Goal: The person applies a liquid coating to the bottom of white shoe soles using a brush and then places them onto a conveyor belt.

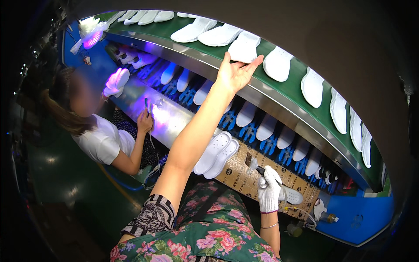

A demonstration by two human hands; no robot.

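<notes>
Sole (244, 47), white one, lies on green belt (298, 72) — left hand (238, 75) is spread at its end, grip I cannot tell; gloved right hand (269, 183) is closed around brush (261, 170).

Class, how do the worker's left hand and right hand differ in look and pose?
The left hand is bare, while the right hand wears a white glove.
The left hand spreads open at the near end of a white sole; the right hand closes around a brush-like tool.
Both belong to the same person.
</notes>
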